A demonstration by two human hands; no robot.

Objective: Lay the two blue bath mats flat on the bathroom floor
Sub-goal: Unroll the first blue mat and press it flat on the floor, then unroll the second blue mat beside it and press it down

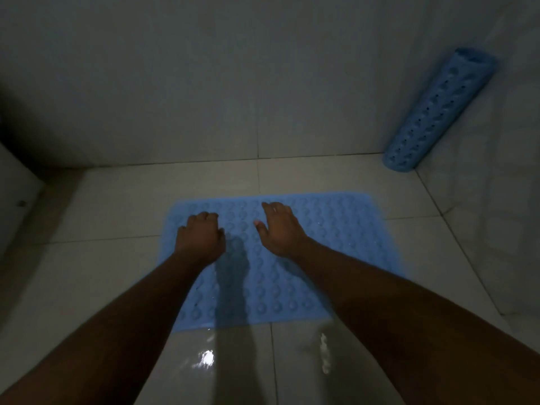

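mat 1 (292,258): flat on wet floor (117,200)
left hand (200,236): curled, grasping nothing
right hand (280,229): fingers loose, empty
mat 2 (435,112): rolled, probably floppy, springy; grip free edge

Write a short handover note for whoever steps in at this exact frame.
Left hand: fingers curled, on or just above the flat mat, holding nothing.
Right hand: open, fingers spread over the same mat.
Flat mat: spread out on the tiled floor.
Rolled mat: propped upright in the right corner.
Done: the first mat is laid.
Left: fetch the rolled mat, unroll it, lay it flat.
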